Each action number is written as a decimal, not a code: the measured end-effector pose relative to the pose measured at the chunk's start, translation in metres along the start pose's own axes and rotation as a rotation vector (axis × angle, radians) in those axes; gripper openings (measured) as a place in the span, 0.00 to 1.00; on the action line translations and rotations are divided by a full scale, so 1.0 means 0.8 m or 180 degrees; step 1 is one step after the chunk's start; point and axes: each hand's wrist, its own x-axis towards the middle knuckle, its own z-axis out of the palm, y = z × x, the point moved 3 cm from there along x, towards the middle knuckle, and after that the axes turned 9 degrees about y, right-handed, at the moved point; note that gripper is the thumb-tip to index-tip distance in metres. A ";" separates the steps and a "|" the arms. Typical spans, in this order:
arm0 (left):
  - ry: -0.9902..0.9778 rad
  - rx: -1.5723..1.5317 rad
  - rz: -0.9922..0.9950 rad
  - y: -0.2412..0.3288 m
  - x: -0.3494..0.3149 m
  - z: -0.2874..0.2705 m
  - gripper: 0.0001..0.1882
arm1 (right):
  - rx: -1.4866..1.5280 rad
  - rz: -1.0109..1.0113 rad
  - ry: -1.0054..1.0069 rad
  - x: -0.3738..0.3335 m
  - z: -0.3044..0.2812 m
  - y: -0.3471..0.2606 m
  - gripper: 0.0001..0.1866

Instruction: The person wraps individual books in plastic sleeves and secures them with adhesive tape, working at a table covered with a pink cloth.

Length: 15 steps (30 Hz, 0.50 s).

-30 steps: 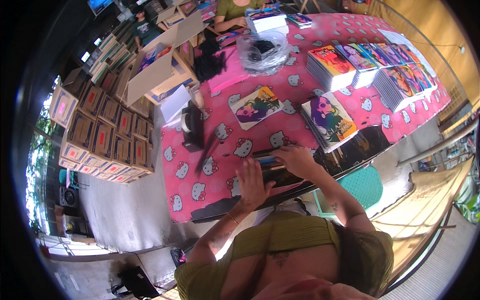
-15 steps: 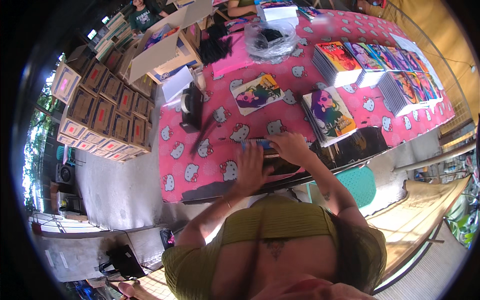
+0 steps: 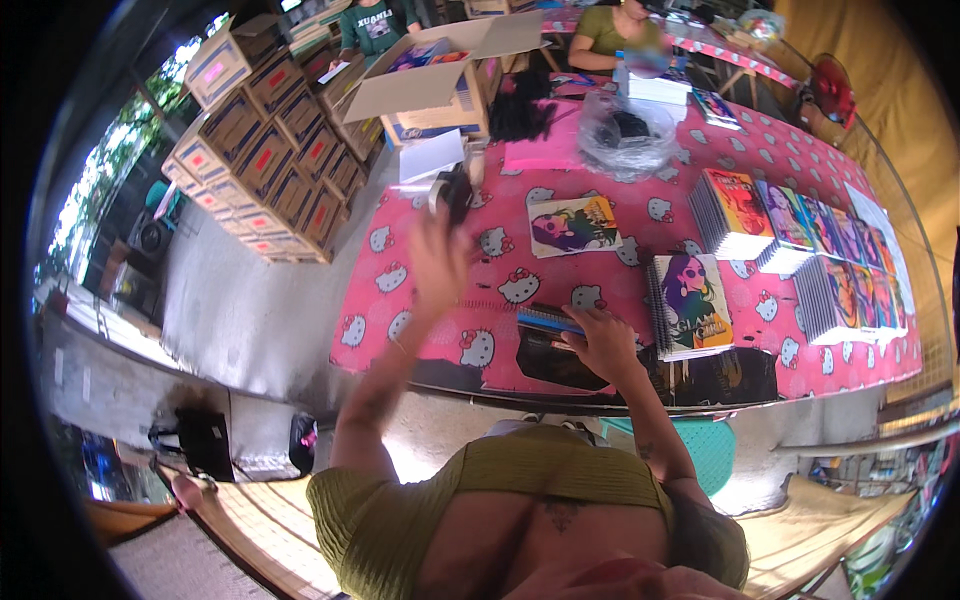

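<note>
A blue-edged coil-bound notebook is placed near the front edge of the pink tabletop. Its right end is covered by the right hand, fingers partly bent; whether it is gripped cannot be told. The left hand, blurred, is stretched toward the black tape dispenser; its opening and any contact cannot be made out. Coil-bound notebooks are already gathered in a nearby stack and in rows of piles farther right. The notebook under the hand is judged unfinished, being not yet stacked.
</note>
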 end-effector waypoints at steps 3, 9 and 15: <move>0.0795 -0.0830 -0.1290 -0.197 0.092 -0.018 0.14 | -0.0060 -0.0186 0.0073 0.002 0.008 -0.026 0.18; 0.0254 -0.0479 -0.3181 -0.387 0.149 -0.026 0.11 | 0.0284 0.0491 0.0047 0.001 0.016 -0.010 0.11; 0.0401 -0.0714 -0.3527 -0.464 0.137 -0.013 0.22 | 0.0205 0.0487 0.0253 0.008 0.005 -0.018 0.09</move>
